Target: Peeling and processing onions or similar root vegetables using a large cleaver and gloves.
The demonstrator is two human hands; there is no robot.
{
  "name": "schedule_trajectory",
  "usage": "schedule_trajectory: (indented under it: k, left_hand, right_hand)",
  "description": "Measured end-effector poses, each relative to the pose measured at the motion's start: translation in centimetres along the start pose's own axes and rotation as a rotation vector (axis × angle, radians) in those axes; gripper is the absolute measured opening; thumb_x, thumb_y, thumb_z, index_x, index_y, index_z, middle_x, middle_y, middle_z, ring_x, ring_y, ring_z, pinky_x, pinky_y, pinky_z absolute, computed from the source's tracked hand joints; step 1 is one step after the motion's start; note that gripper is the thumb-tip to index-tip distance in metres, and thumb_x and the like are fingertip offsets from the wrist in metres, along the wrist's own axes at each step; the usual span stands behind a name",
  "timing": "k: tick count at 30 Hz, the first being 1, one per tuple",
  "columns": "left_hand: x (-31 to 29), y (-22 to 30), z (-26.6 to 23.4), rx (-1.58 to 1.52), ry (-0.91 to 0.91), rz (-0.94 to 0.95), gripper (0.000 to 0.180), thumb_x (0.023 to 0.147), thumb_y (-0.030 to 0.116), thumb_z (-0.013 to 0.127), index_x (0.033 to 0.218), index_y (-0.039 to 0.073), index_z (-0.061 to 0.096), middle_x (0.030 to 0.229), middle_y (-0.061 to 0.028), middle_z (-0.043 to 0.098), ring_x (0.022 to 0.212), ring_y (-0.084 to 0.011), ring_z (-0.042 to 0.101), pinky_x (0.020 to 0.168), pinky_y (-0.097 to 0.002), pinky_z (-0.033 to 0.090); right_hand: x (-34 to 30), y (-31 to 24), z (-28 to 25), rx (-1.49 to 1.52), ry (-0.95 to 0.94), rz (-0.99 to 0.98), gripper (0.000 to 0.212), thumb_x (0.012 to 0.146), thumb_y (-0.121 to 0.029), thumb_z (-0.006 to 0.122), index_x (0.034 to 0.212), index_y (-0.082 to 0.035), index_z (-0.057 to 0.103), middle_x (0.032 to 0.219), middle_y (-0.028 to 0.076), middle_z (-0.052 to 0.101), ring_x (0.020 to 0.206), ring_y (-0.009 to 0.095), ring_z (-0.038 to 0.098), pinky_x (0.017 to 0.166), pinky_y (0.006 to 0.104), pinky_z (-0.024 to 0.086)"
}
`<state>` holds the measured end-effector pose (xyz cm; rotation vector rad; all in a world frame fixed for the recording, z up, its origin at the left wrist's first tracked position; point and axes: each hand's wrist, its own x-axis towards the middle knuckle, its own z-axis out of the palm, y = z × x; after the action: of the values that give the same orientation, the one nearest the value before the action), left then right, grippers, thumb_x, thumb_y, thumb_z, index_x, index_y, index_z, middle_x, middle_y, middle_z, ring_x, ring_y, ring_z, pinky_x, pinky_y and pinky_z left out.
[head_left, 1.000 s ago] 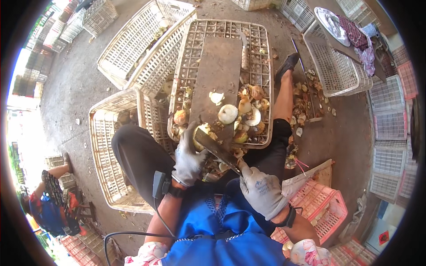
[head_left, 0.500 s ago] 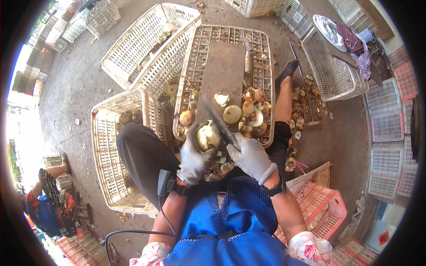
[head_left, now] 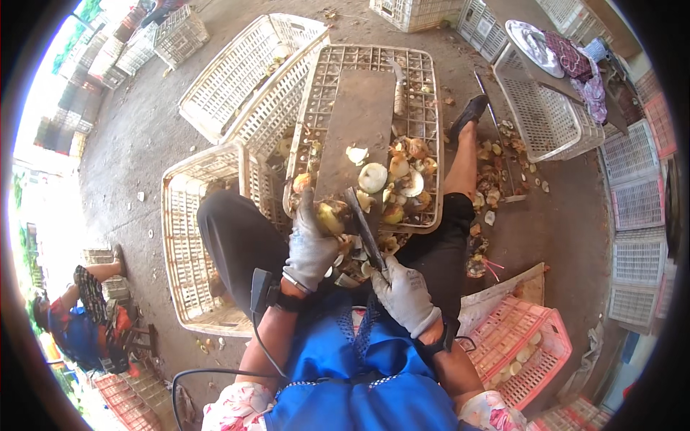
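Left hand [head_left: 310, 244] gloved, closed round pale fruit [head_left: 329, 217]; right hand [head_left: 404, 291] grips knife [head_left: 363, 228], blade against fruit.

We stand over a bare concrete floor [head_left: 136, 144], grey and stained, lit by hard daylight that burns out the far left edge. White plastic crates [head_left: 237, 79] lie scattered across the upper floor, and more are stacked along the right side [head_left: 636, 230]. Pink crates [head_left: 525, 345] sit at the lower right. A low table with cloth and a metal plate [head_left: 535, 43] stands at the upper right. Another person [head_left: 83, 316] crouches at the far left.
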<state>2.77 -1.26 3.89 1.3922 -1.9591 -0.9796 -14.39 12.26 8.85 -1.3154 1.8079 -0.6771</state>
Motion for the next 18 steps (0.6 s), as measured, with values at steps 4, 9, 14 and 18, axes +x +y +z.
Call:
schedule_trajectory:
  k: [4, 9, 14, 18]
  left_hand:
    - [-0.8, 0.1, 0.2, -0.372, -0.007, -0.108, 0.095, 0.080, 0.001, 0.078, 0.159, 0.002, 0.026, 0.154, -0.0196, 0.041, 0.137, -0.0269, 0.048, 0.111, -0.0368, 0.045]
    - [-0.6, 1.7, 0.1, -0.734, -0.044, -0.271, 0.088, 0.083, 0.015, 0.087, 0.154, 0.003, 0.037, 0.152, -0.0155, 0.045, 0.136, -0.0231, 0.048, 0.110, -0.0366, 0.046]
    - [0.3, 1.5, 0.0, -0.183, -0.050, -0.105, 0.089, 0.076, 0.021, 0.091, 0.149, 0.003, 0.044, 0.141, -0.0197, 0.054, 0.132, -0.0322, 0.053, 0.107, -0.0402, 0.047]
    - [2.1, 0.5, -0.9, -0.104, -0.251, -0.113, 0.090, 0.073, 0.023, 0.091, 0.145, -0.004, 0.044, 0.124, -0.0220, 0.064, 0.117, -0.0341, 0.063, 0.100, -0.0391, 0.051]
  right_hand:
    - [-0.4, 0.1, -0.6, 0.026, 0.042, -0.038, 0.024, 0.096, -0.021, 0.068, 0.110, -0.002, 0.064, 0.074, 0.021, 0.065, 0.072, 0.043, 0.066, 0.063, 0.0477, 0.051]
    - [0.0, 0.8, -0.8, -0.023, 0.066, -0.072, 0.025, 0.094, -0.018, 0.069, 0.111, -0.001, 0.064, 0.070, 0.019, 0.063, 0.067, 0.041, 0.064, 0.060, 0.0469, 0.049]
    - [0.1, -1.8, -3.3, -0.118, 0.222, -0.224, 0.029, 0.098, -0.022, 0.063, 0.124, -0.008, 0.065, 0.084, 0.016, 0.070, 0.072, 0.035, 0.070, 0.061, 0.0446, 0.055]
    - [0.4, -3.4, -5.4, -0.351, 0.126, -0.340, 0.035, 0.096, -0.022, 0.065, 0.128, -0.009, 0.063, 0.080, 0.011, 0.065, 0.068, 0.030, 0.069, 0.057, 0.0416, 0.054]
